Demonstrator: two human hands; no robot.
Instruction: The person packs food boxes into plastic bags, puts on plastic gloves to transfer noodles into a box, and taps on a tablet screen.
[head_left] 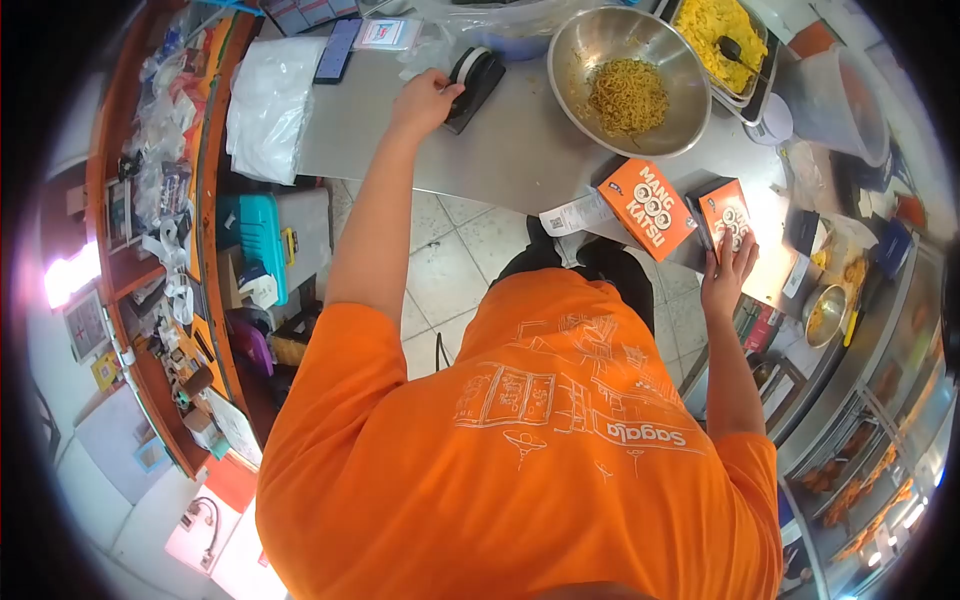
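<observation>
Evidently, the left hand (426, 102), fingers curled nearly closed, is at the black tape dispenser (484, 88) on the steel table (365, 125); whether it grips tape cannot be told. The dispenser's long axis slants from lower left to upper right. The right hand (730, 272), partly open, lays fingers on the right-hand orange box (722, 208), lettering up, long axis sloping down rightward.

a black tape dispenser (478, 95) stands on the counter (505, 165), well apart from a dark-sided orange box (722, 205).

Rightmost box (724, 200), partly hidden (right hand (727, 279))
</observation>
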